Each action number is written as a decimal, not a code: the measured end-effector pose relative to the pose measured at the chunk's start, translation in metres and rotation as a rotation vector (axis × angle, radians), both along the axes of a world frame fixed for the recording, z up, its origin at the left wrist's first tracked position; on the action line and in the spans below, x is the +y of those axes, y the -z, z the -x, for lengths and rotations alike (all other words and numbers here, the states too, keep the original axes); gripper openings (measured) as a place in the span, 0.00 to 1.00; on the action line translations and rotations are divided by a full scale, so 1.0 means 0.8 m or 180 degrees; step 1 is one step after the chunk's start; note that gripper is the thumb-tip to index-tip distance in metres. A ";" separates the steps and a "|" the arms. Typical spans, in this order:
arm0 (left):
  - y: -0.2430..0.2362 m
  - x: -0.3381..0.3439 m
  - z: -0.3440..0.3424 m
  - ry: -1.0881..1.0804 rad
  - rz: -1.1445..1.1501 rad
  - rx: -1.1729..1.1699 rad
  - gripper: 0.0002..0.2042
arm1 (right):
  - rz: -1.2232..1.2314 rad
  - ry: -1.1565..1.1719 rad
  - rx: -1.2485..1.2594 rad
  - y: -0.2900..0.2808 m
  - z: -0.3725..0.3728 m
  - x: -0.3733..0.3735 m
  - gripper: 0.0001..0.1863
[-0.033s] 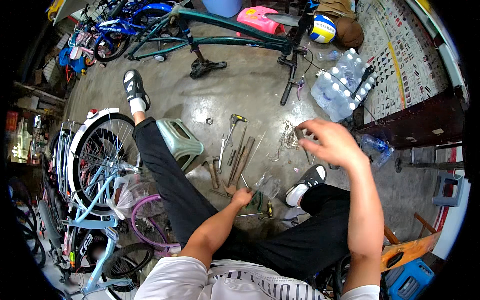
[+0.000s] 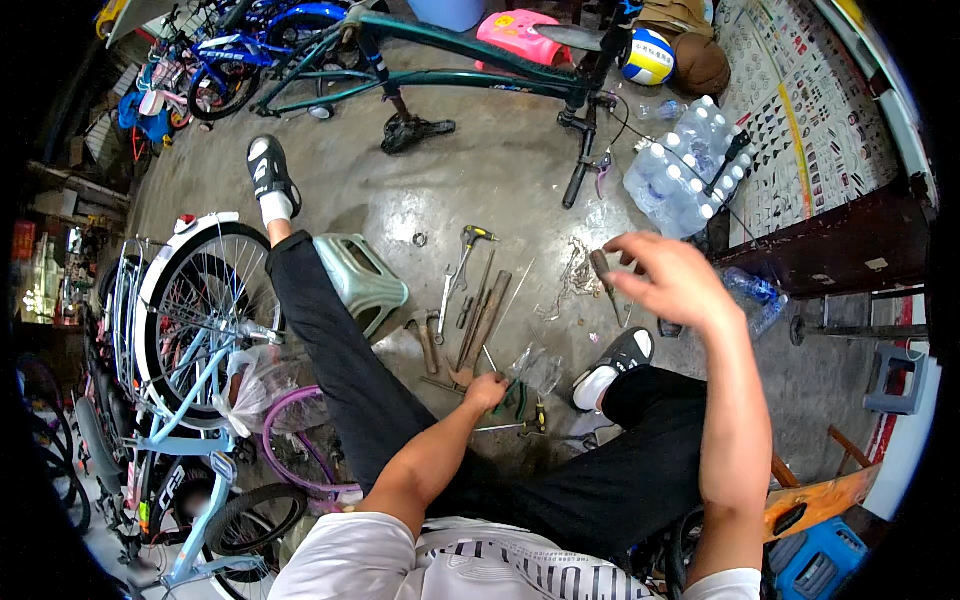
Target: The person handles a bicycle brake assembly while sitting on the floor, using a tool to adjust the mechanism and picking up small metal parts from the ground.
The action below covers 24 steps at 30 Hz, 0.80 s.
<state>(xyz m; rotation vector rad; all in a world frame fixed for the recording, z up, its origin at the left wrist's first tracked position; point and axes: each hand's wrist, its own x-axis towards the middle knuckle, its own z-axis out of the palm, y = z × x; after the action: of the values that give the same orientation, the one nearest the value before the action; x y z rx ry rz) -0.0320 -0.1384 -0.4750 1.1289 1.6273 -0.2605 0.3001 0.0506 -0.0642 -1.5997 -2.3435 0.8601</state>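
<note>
My right hand (image 2: pixel 672 282) hovers above the floor on the right, fingers apart and curved, with nothing in it. Just left of its fingertips is a brown-handled pointed tool (image 2: pixel 601 266); I cannot tell if they touch it. A small heap of chain (image 2: pixel 578 268) lies beyond that tool. My left hand (image 2: pixel 487 392) is low between my legs, fingers closed; what they grip, if anything, is hidden. Beside it lie a wooden-handled hammer (image 2: pixel 490 320), green-handled pliers (image 2: pixel 515 400) and a clear plastic bag (image 2: pixel 540 368). Farther off are a wrench (image 2: pixel 444 312) and a yellow-and-black-handled tool (image 2: pixel 480 234).
A pale green stool (image 2: pixel 362 280) stands by my left leg. Bicycles (image 2: pixel 200 330) crowd the left, and a dark green bike frame (image 2: pixel 470 80) lies across the far side. Packed water bottles (image 2: pixel 680 175) and a ball (image 2: pixel 646 57) sit at the far right.
My right hand has shifted slightly right and away from the brown-handled tool, leaving more of it showing. My left hand has hardly moved.
</note>
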 end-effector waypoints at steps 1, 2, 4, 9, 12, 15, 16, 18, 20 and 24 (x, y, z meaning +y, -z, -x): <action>-0.002 0.005 0.000 0.0048 -0.0096 -0.0073 0.23 | 0.0000 0.0075 0.0053 -0.001 -0.005 0.001 0.21; -0.002 0.004 0.000 0.0065 -0.0154 -0.0134 0.23 | -0.0002 0.0091 0.0114 -0.003 -0.006 0.006 0.21; -0.023 0.014 -0.014 0.0112 -0.0147 -0.0261 0.23 | 0.0309 0.0282 0.0360 -0.009 -0.007 0.006 0.21; -0.008 -0.006 -0.005 -0.0347 -0.0717 -0.0359 0.20 | 0.0429 0.0220 0.0476 -0.010 0.019 0.011 0.19; -0.053 0.017 -0.015 0.0111 -0.0407 -0.0169 0.21 | 0.0470 0.0246 0.0257 0.014 0.003 0.008 0.20; -0.031 0.012 0.004 0.0317 -0.0384 -0.0046 0.22 | 0.0408 0.0020 -0.0164 0.016 0.011 0.019 0.22; -0.022 0.013 0.002 0.0305 -0.0297 -0.0148 0.23 | 0.0379 -0.0032 -0.0208 0.014 0.014 0.021 0.23; 0.029 0.000 0.002 -0.0202 -0.0331 -0.0357 0.23 | 0.0226 -0.0184 -0.0176 0.011 0.019 0.024 0.23; 0.014 0.002 -0.006 -0.0333 -0.0204 -0.0450 0.23 | 0.0255 -0.0179 -0.0106 0.026 0.016 0.025 0.23; 0.036 0.001 -0.001 -0.0365 -0.0202 -0.0497 0.23 | 0.0293 -0.0240 -0.0115 0.028 0.024 0.034 0.23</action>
<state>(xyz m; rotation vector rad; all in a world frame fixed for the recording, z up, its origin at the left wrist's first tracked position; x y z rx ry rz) -0.0311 -0.1379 -0.5041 1.0721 1.5638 -0.0453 0.2805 0.0776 -0.0864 -1.5826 -2.4367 0.9761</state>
